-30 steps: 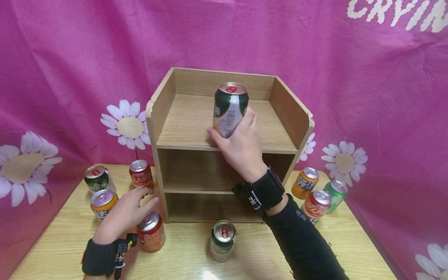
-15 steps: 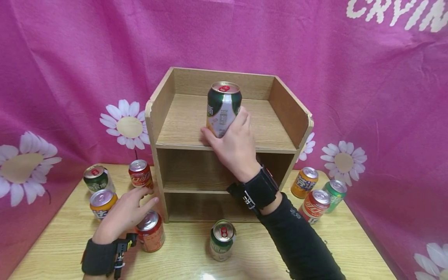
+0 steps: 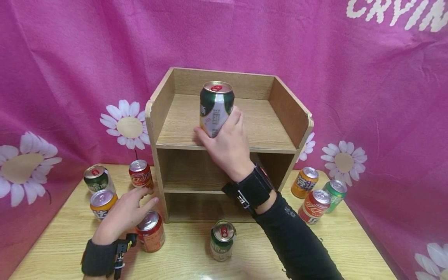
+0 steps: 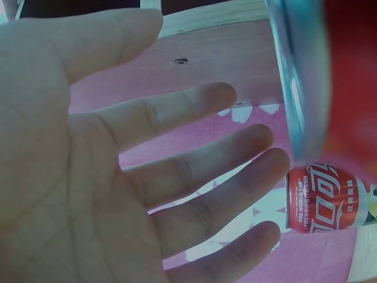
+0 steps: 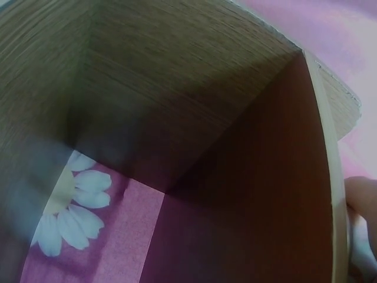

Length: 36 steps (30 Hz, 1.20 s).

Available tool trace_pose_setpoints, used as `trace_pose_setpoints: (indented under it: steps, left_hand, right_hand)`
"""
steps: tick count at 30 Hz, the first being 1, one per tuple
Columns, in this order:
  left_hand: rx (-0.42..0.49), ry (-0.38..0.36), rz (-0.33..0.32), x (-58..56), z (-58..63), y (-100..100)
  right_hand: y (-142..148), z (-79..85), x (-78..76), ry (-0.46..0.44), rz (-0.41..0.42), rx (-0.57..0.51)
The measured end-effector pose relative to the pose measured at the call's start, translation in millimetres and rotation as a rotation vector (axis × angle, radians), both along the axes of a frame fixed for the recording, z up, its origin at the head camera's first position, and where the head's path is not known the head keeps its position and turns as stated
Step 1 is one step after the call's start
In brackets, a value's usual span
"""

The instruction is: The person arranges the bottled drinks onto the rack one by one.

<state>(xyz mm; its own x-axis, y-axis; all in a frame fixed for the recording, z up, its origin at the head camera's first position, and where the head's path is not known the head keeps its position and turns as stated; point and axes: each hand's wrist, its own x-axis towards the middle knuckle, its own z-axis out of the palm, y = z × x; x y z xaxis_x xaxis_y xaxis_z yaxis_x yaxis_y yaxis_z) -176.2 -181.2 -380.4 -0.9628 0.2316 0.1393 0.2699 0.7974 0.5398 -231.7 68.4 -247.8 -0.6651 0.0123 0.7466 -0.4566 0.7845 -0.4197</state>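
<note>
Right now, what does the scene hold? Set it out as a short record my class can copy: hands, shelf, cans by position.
shelf: wooden, three levels
right hand: grips green-and-white can, upright, at top level; whether it touches the board is unclear
left hand: fingers relaxed, holding nothing
left of shelf: dark green can, left orange can, rear red can, near red can
right of shelf: right orange can, right red can, bright green can
in front: centre green can, upright
</note>
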Motion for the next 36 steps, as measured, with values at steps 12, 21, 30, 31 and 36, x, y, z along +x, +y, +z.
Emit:
trace_pose_setpoints:
  steps: [12, 21, 30, 31, 36]
  left_hand:
    - [0.003, -0.012, -0.004, 1.1, 0.3, 0.6]
    - [-0.010, -0.042, 0.009, -0.3, 3.0, 0.8]
    - [-0.001, -0.040, 0.006, -0.3, 2.6, 0.5]
    - [-0.001, -0.036, 0.005, -0.3, 2.6, 0.3]
    - [-0.004, -0.025, 0.002, 0.1, 2.5, -0.3]
  right_hand:
    - [-10.0, 0.5, -0.4, -0.001, 0.032, 0.023]
    - [-16.9, 2.4, -0.7, -0.004, 0.049, 0.033]
    - [-24.2, 5.0, -1.8, -0.063, 0.055, 0.045]
    - [-25.1, 5.2, -2.2, -0.067, 0.055, 0.049]
    - [-29.3, 6.7, -1.9, -0.099, 0.064, 0.054]
